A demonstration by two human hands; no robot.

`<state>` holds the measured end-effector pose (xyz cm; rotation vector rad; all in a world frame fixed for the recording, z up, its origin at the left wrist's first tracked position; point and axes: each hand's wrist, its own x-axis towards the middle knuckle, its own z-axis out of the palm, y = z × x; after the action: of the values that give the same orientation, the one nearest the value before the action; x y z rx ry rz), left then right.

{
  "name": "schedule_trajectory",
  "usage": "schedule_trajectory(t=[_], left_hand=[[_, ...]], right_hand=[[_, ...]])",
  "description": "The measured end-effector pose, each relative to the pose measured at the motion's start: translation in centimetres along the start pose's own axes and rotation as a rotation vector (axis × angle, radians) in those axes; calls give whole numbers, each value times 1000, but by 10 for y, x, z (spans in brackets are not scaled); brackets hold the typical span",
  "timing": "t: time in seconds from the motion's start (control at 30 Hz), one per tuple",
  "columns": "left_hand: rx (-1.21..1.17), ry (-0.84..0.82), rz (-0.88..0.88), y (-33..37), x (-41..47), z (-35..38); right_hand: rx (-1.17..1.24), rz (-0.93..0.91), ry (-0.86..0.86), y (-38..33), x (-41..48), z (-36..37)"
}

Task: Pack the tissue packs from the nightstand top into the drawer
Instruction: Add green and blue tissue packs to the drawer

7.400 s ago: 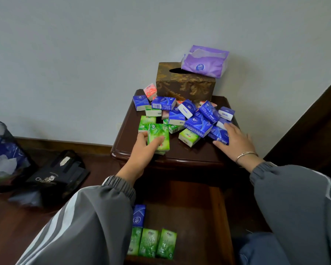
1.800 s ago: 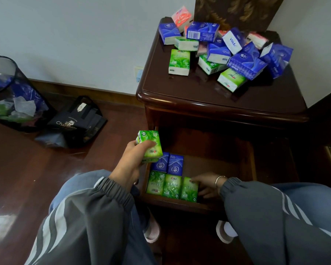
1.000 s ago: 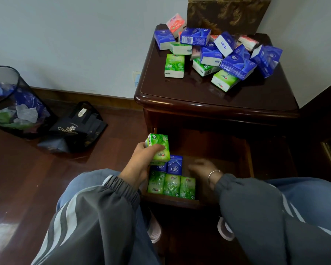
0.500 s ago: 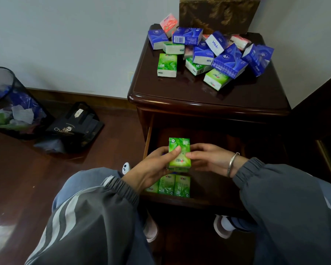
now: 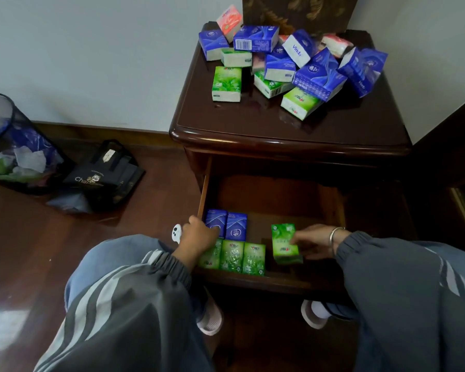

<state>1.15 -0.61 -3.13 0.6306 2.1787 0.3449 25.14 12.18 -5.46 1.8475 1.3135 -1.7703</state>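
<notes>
The nightstand's drawer [image 5: 279, 196] stands pulled out below the top. At its front left lie three green tissue packs [image 5: 243, 257] in a row, with two blue packs [image 5: 235, 226] behind them. My left hand [image 5: 199, 236] rests on the left end of these packs. My right hand [image 5: 313, 241] holds a green pack [image 5: 285, 244] just right of the row, low inside the drawer. On the nightstand top [image 5: 279, 130] a heap of several blue packs [image 5: 320, 76], green packs [image 5: 226, 83] and pink ones sits toward the back.
A brown patterned tissue box [image 5: 298, 10] stands at the back of the top. On the wooden floor to the left are a mesh waste bin [image 5: 8, 146] and a black bag [image 5: 102, 174]. Dark furniture [image 5: 454, 162] closes off the right side.
The green pack passed from my left hand to my right, which has lowered it into the drawer beside the row. My left hand dropped onto the packs at the left.
</notes>
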Motion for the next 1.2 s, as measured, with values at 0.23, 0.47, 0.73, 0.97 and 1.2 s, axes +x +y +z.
schedule_trajectory(t=[0.23, 0.47, 0.73, 0.97, 1.2], left_hand=[[19, -31, 14, -2, 5, 3], [5, -35, 6, -2, 6, 4], [38, -29, 9, -2, 8, 5], [20, -33, 3, 0, 7, 6], [10, -53, -2, 0, 7, 5]], right_hand=[[-184, 89, 62, 16, 13, 5], [-155, 70, 44, 23, 17, 25], [-114, 18, 93, 19, 15, 26], [-56, -30, -34, 23, 10, 42], [6, -1, -85, 23, 4, 50]])
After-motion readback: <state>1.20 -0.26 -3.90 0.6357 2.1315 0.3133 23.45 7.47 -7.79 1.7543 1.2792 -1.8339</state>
